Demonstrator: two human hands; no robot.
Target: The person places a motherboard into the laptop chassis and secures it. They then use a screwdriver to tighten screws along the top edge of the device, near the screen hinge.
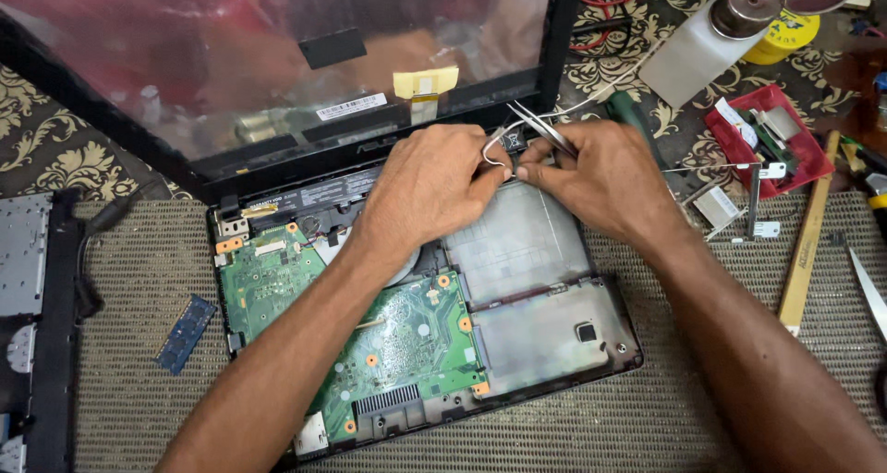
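Observation:
An opened laptop base [545, 330] lies on a woven mat, its green circuit board [402, 339] exposed. The screen panel [277, 57] stands tilted up behind it. My left hand [434, 182] pinches a thin white wire [492, 150] near the hinge area. Touching it from the right, my right hand [601, 177] holds metal tweezers [540, 127] whose tips meet the same wire. A bare metal bay [513, 242] sits just below both hands.
A blue memory stick [187, 333] lies on the mat left of the laptop. A black drive [37, 325] is at the far left. A red tray of parts [771, 140], a white bottle [698, 53], metal brackets [753, 196] and a wooden-handled tool [808, 242] crowd the right.

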